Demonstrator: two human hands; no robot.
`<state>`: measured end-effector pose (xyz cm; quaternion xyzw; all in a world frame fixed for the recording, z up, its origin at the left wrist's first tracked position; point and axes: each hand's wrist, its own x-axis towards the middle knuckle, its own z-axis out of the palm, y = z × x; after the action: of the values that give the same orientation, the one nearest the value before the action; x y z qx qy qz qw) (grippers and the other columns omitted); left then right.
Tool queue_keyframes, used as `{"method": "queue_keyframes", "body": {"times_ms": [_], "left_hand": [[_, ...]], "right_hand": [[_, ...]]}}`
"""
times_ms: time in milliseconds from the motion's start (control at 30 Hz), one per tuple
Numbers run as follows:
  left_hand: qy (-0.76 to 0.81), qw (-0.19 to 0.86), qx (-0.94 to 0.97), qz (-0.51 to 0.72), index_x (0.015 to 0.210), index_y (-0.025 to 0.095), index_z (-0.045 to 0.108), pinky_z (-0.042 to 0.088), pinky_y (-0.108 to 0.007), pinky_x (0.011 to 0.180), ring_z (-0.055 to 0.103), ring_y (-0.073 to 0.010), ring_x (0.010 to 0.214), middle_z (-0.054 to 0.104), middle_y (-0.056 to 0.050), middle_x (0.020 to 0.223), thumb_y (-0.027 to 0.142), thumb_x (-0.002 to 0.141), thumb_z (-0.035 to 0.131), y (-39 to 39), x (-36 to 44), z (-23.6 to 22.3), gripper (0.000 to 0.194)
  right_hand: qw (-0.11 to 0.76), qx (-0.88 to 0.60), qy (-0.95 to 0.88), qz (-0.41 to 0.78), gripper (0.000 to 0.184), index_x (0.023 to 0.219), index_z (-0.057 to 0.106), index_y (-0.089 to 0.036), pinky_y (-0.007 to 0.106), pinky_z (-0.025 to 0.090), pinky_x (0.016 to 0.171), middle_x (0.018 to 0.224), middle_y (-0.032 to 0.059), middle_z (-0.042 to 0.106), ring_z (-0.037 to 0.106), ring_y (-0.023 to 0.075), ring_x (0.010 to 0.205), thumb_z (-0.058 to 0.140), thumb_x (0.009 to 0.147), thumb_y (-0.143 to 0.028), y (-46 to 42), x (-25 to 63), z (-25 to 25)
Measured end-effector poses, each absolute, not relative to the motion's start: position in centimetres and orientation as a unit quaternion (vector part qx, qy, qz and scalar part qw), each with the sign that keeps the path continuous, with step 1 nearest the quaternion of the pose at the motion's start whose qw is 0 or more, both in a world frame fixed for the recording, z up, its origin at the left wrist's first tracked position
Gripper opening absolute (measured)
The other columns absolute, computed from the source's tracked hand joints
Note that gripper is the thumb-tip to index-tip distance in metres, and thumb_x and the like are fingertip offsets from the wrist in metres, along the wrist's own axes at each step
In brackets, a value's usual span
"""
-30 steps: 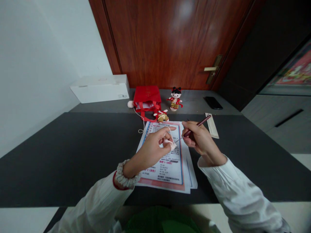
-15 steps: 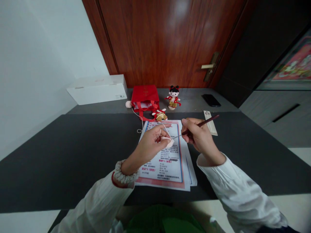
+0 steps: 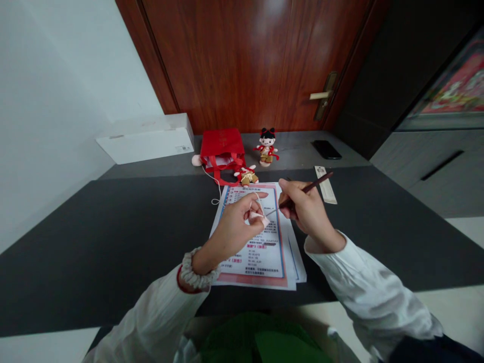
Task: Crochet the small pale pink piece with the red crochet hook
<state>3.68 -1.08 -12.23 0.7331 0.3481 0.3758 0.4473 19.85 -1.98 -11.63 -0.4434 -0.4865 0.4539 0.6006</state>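
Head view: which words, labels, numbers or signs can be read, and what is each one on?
"*2 (肤色)", as best it reads: in two pinkish-red headings on the printed sheet; the characters before it are blurred.
Rest of the printed sheet: too small or blurred.
White box: small dark label print, too small.
Red bag: faint marking, unreadable.
Pale strip: tiny print, unreadable.
Dark-handled tool in the right hand: no text visible.
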Motion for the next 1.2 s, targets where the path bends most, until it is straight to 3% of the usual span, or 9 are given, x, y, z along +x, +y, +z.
{"method": "queue_keyframes", "body": {"times_ms": [167, 367, 467, 600, 867, 1000, 1200], "left_hand": [[0.330, 0.491, 0.722, 0.358, 0.098, 0.015, 0.064, 0.042, -0.026, 0.061, 0.056, -0.0126, 0.069, 0.062, -0.002, 0.081, 0.009, 0.070, 0.056, -1.1, 3.6, -12.5, 0.030], [0.344, 0.524, 0.696, 0.350, 0.116, 0.014, 0.058, 0.042, -0.026, 0.062, 0.055, -0.0124, 0.068, 0.062, -0.001, 0.078, 0.012, 0.077, 0.058, -1.3, 3.4, -11.9, 0.039], [0.342, 0.529, 0.689, 0.358, 0.115, 0.015, 0.059, 0.042, -0.026, 0.064, 0.055, -0.0125, 0.069, 0.061, 0.000, 0.076, 0.014, 0.078, 0.060, -1.2, 3.4, -11.8, 0.037], [0.324, 0.553, 0.671, 0.373, 0.110, 0.015, 0.061, 0.042, -0.027, 0.066, 0.056, -0.0128, 0.071, 0.061, 0.000, 0.077, 0.014, 0.077, 0.062, -1.0, 3.2, -12.0, 0.033], [0.322, 0.587, 0.634, 0.387, 0.129, 0.014, 0.049, 0.041, -0.024, 0.061, 0.055, -0.0105, 0.066, 0.060, 0.002, 0.076, 0.012, 0.076, 0.063, -0.9, 3.1, -12.1, 0.055], [0.332, 0.576, 0.636, 0.392, 0.132, 0.013, 0.046, 0.041, -0.023, 0.060, 0.056, -0.0105, 0.067, 0.060, 0.002, 0.077, 0.011, 0.076, 0.063, -0.7, 3.0, -12.1, 0.058], [0.351, 0.559, 0.641, 0.392, 0.126, 0.014, 0.052, 0.041, -0.024, 0.059, 0.055, -0.0112, 0.066, 0.061, 0.001, 0.076, 0.012, 0.077, 0.061, -0.8, 3.0, -11.9, 0.050]], "right_hand": [[0.590, -0.434, -0.406, 0.547, 0.043, 0.043, 0.047, -0.018, 0.017, 0.013, 0.027, 0.028, -0.0038, 0.043, 0.030, 0.0036, 0.023, 0.063, 0.076, -0.042, -1.4, 20.0, -12.1], [0.540, -0.354, -0.381, 0.662, 0.041, 0.047, 0.045, -0.018, 0.017, 0.013, 0.028, 0.030, -0.0065, 0.040, 0.024, 0.0022, 0.026, 0.062, 0.078, -0.038, -1.2, 20.5, -13.3], [0.527, -0.321, -0.375, 0.692, 0.038, 0.052, 0.046, -0.018, 0.016, 0.014, 0.030, 0.032, -0.0080, 0.041, 0.024, 0.0023, 0.028, 0.064, 0.078, -0.039, -1.3, 20.6, -13.8], [0.539, -0.281, -0.377, 0.699, 0.030, 0.061, 0.051, -0.018, 0.015, 0.018, 0.032, 0.039, -0.0082, 0.048, 0.030, 0.0030, 0.031, 0.067, 0.075, -0.038, -1.3, 20.6, -13.8], [0.530, -0.247, -0.397, 0.707, 0.026, 0.064, 0.052, -0.018, 0.018, 0.034, 0.042, 0.055, -0.0054, 0.058, 0.045, 0.0051, 0.044, 0.075, 0.072, -0.027, -1.2, 21.1, -14.0], [0.531, -0.259, -0.464, 0.660, 0.020, 0.066, 0.057, -0.015, 0.018, 0.037, 0.046, 0.057, -0.0047, 0.060, 0.049, 0.0050, 0.046, 0.075, 0.072, -0.019, -1.3, 22.0, -14.0], [0.531, -0.313, -0.560, 0.553, 0.020, 0.067, 0.057, -0.016, 0.020, 0.038, 0.046, 0.056, -0.0044, 0.061, 0.050, 0.0064, 0.046, 0.074, 0.075, -0.023, -1.3, 22.8, -13.9]]}}
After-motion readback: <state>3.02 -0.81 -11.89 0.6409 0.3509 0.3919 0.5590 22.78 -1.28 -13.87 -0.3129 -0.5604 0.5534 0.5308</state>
